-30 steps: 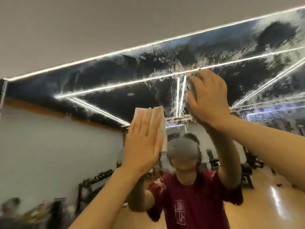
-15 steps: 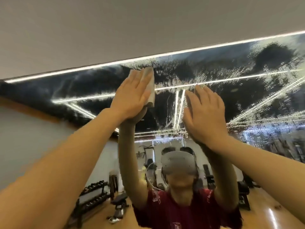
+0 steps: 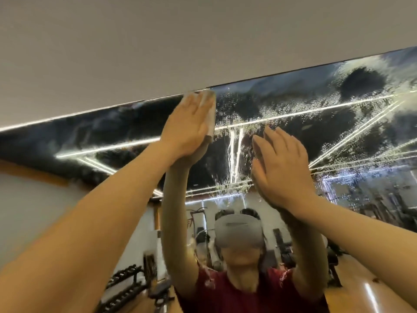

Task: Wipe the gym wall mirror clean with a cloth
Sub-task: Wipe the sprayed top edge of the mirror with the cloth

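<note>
The left hand [image 3: 188, 129], fingers flat, is pressing the cloth [image 3: 209, 111] against the mirror [image 3: 316, 123] at its top edge, with the right hand [image 3: 279, 168] lying spread on the glass at four o'clock.

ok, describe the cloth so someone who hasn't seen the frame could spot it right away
Find the wall mirror, its glass speckled with droplets, and follow its top edge to where it meets the plain wall. There the left hand presses the cloth flat against the glass. It is the only pale, whitish thing there, peeking past the fingertips; the right hand has nothing under it.
</note>
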`<control>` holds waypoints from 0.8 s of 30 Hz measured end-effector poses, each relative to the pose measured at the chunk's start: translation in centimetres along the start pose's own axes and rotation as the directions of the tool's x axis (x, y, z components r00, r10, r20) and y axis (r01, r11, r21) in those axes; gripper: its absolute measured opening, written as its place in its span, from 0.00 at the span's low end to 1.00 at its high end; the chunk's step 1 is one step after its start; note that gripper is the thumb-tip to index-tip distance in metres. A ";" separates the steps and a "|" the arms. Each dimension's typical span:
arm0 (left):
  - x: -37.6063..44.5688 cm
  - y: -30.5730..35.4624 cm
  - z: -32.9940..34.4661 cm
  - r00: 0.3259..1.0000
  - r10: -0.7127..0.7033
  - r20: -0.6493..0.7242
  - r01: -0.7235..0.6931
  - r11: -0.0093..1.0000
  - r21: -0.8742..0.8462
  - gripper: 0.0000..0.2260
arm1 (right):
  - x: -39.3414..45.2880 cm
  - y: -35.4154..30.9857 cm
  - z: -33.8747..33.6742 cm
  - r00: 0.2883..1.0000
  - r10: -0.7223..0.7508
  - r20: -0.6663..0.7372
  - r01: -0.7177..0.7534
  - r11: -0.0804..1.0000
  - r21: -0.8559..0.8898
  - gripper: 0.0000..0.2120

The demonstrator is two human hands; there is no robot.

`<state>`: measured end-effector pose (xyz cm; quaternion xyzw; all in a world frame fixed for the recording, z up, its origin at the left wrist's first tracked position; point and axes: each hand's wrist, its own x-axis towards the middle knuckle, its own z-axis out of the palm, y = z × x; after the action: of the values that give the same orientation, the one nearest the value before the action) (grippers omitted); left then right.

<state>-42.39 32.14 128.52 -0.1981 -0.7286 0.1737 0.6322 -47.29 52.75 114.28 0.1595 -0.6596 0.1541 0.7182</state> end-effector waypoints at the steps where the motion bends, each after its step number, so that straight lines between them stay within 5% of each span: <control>1: -1.3 -0.6 0.0 0.997 0.077 0.032 -0.077 0.997 0.007 0.26 | 0.0 0.0 0.0 1.000 0.000 0.001 0.000 1.000 -0.001 0.27; 3: -3.1 -2.6 -0.2 0.989 0.141 0.055 -0.143 0.989 0.039 0.27 | 0.0 0.0 -0.1 1.000 0.001 -0.007 -0.001 1.000 -0.004 0.28; 7: -0.4 -4.4 -0.6 0.973 -0.228 -0.024 0.229 0.973 0.010 0.25 | 0.1 -0.1 -0.2 1.000 -0.005 -0.015 0.005 1.000 -0.003 0.27; 9: 1.7 -3.6 -0.4 0.957 -0.283 -0.065 0.286 0.958 0.034 0.25 | 0.2 -0.1 -0.2 1.000 -0.002 -0.013 0.002 1.000 -0.005 0.27; 15: -1.2 -1.1 0.4 0.999 -0.008 0.033 0.004 0.994 0.113 0.26 | 0.1 -0.1 -0.1 0.999 -0.009 -0.031 0.009 1.000 0.003 0.28; 20: -10.4 2.2 1.2 0.943 0.323 0.083 -0.329 0.942 0.069 0.26 | 0.1 -0.2 0.0 0.999 -0.013 -0.044 0.013 1.000 0.008 0.27; 22: -9.6 1.2 0.8 0.955 0.291 0.055 -0.294 0.954 0.050 0.25 | 0.1 -0.1 0.0 0.999 -0.016 -0.042 0.016 1.000 0.005 0.28; 24: -6.2 -0.2 0.6 0.995 0.101 -0.022 -0.099 0.993 0.056 0.25 | 0.1 -0.1 0.0 0.999 -0.019 -0.038 0.019 1.000 0.004 0.28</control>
<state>-42.22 28.79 123.29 -0.2190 -0.7049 0.2228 0.6368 -47.21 52.69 114.36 0.1642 -0.6438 0.1518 0.7318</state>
